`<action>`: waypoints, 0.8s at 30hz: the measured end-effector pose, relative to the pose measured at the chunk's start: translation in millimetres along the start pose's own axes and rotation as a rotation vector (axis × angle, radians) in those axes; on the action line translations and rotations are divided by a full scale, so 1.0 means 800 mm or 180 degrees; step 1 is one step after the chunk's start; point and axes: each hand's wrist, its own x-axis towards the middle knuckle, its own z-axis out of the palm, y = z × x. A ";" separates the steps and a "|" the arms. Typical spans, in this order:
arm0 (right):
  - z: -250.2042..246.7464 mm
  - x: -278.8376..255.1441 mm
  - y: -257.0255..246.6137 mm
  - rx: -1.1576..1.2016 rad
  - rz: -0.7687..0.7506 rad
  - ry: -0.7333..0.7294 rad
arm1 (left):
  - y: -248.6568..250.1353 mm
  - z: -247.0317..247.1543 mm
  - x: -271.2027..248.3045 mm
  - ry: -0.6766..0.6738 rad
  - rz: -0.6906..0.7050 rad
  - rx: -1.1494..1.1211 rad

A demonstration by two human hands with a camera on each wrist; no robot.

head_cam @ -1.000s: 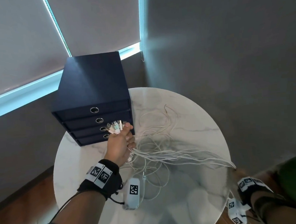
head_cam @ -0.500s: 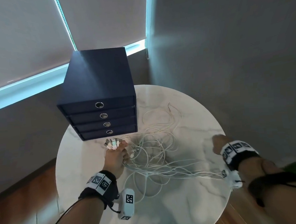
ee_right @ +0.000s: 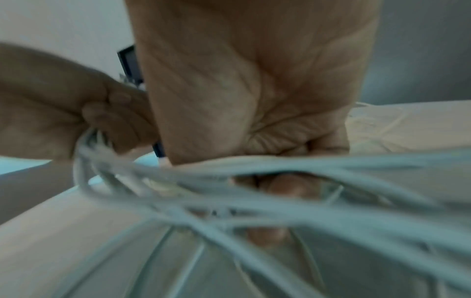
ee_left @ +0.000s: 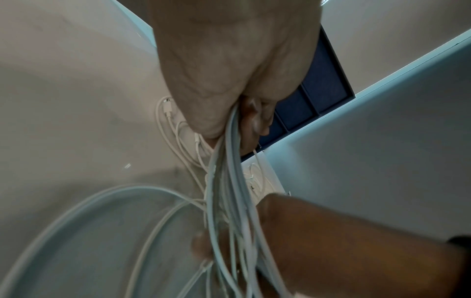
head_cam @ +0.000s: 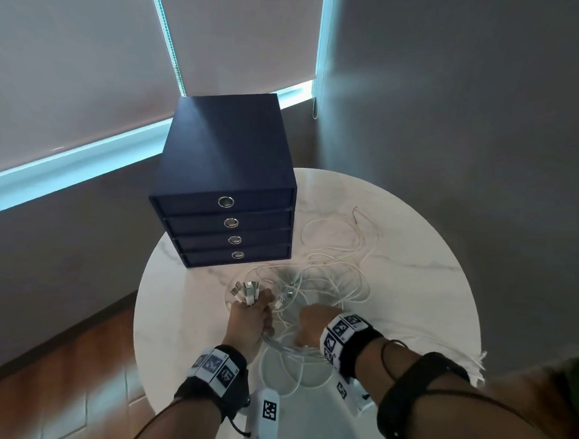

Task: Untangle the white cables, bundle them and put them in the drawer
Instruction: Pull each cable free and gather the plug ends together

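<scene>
Several white cables (head_cam: 332,277) lie in loose loops on the round marble table (head_cam: 421,296), in front of a dark blue drawer unit (head_cam: 225,189) with all drawers closed. My left hand (head_cam: 250,320) grips a bunch of the cables in its fist, and their plug ends (head_cam: 246,289) stick up above the knuckles. In the left wrist view the cables (ee_left: 229,181) run down out of the left hand (ee_left: 229,80). My right hand (head_cam: 313,329) is just to the right, fingers curled round the same strands (ee_right: 254,167) below the right hand's palm (ee_right: 254,90).
The drawer unit stands at the table's back left edge, near a window with drawn blinds (head_cam: 69,80). A grey wall (head_cam: 461,107) is on the right. Wooden floor (head_cam: 54,386) lies below the table on the left. More cable loops (head_cam: 290,372) hang near the front edge.
My left hand came back from the drawer fronts toward me with the plug ends. The right hand moved in from the table's right edge to take the cables beside the left hand.
</scene>
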 end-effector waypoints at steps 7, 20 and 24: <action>0.032 0.005 0.008 0.0480 0.0176 0.0309 | 0.003 0.004 -0.003 -0.0070 0.0029 0.0074; -0.111 -0.033 0.026 0.4479 -0.0981 0.1293 | 0.045 0.049 -0.006 -0.0557 0.0626 -0.0163; -0.108 -0.033 0.010 0.4588 -0.1023 0.1417 | 0.047 0.055 -0.009 -0.0555 0.0747 -0.0072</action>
